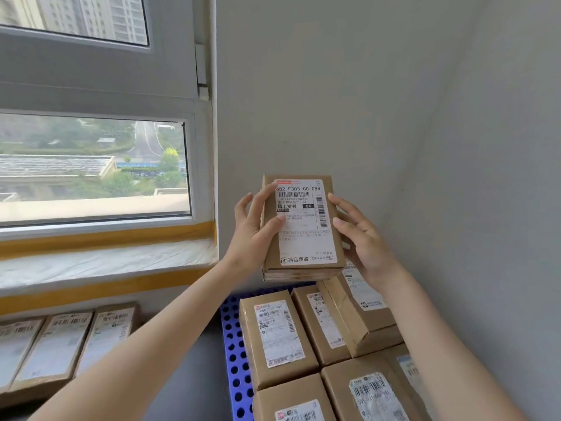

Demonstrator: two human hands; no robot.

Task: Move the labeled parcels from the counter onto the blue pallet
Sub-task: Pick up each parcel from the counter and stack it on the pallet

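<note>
Both hands, left (253, 230) and right (362, 238), grip a parcel (302, 227) in mid-air, above the boxes (279, 335) on the pallet (235, 357) at 6 o'clock.

- A brown cardboard parcel (303, 229) is held up in mid-air, its white shipping label with barcodes facing out, above the stacked boxes.
- The blue pallet (235, 357) — perforated plastic — lies low by the wall corner, only its left edge showing.
- Labeled parcels (277, 335) sit on it in close rows, labels up; one (361, 311) rests tilted on top of the others.
- Three more labeled parcels (54, 347) lie side by side on the counter under the window.
</note>
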